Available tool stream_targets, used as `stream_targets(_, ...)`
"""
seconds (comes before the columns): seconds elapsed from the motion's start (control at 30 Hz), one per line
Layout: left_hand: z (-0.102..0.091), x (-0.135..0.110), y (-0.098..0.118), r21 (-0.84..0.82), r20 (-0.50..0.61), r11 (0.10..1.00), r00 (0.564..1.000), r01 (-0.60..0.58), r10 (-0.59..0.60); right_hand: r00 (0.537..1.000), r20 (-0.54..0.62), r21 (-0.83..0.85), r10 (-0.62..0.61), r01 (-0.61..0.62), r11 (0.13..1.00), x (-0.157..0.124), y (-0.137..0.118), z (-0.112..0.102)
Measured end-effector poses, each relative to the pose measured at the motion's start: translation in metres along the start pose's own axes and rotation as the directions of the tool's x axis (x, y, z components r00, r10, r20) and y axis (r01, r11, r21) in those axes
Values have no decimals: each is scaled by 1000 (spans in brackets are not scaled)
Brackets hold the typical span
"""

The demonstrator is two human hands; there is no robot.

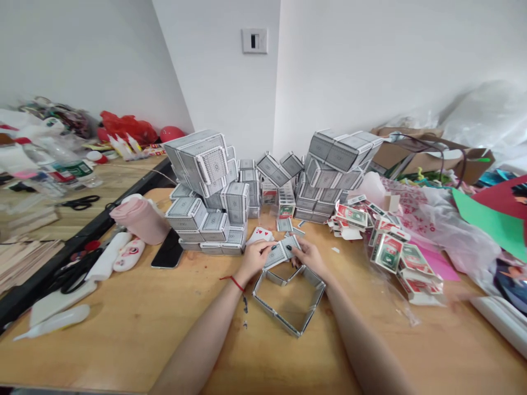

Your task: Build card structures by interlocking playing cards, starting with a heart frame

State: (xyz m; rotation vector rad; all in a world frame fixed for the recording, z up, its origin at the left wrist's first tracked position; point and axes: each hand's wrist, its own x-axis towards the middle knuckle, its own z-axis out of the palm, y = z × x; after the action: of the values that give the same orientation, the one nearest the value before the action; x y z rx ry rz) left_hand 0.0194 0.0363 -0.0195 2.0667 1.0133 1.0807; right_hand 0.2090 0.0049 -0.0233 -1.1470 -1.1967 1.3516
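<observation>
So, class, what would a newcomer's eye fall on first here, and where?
Most likely the grey-patterned card tower at back left and the similar stack at back right of the brown wooden table. Then, front centre, the left hand and right hand hold a grey-patterned card piece by a heart-shaped card frame. A red plastic bag stands out at upper left.

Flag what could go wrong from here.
The left hand and right hand pinch the held cards, which might bend if pulled unevenly.
The heart-shaped card frame sits close to both hands, so a lowered hand could dent it.
The left stack of card blocks stands near the left hand and could topple if bumped.
</observation>
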Motion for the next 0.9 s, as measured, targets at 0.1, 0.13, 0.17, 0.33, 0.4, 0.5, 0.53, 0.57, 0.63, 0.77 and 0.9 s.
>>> stream_targets(0.1,1,0,2,-69,-38,996,998,52,-55,1000,-4,45,5,-5,999,1,1,2)
stream_targets(0.13,1,0,2,-95,-66,993,995,74,-80,1000,-14,71,-2,3,997,2,1,3)
stream_targets(0.17,1,0,2,-118,-101,989,989,94,-106,1000,-25,97,-13,16,995,2,1,4)
stream_targets(0.33,2,0,1,-236,-118,957,972,170,-202,997,-64,175,-40,51,983,-2,-7,7)
stream_targets(0.4,5,-1,-2,-306,-40,929,972,209,-232,998,-55,185,-26,36,982,-3,-9,7)
stream_targets(0.5,9,-1,-6,-370,19,895,966,248,-260,1000,-13,183,-17,19,983,-4,-11,7)
stream_targets(0.53,10,-1,-7,-377,22,890,964,255,-266,1000,0,178,-16,16,984,-4,-11,7)
stream_targets(0.57,10,-1,-8,-376,17,890,963,257,-271,1000,9,170,-15,13,985,-4,-10,7)
stream_targets(0.63,10,0,-9,-348,-18,905,963,246,-268,999,30,152,-9,4,988,-4,-9,7)
stream_targets(0.77,6,2,-11,-260,-94,945,969,198,-229,996,86,122,4,-14,992,-5,-8,6)
stream_targets(0.9,5,3,-11,-284,-53,933,968,220,-244,994,111,109,21,-33,993,-5,-7,4)
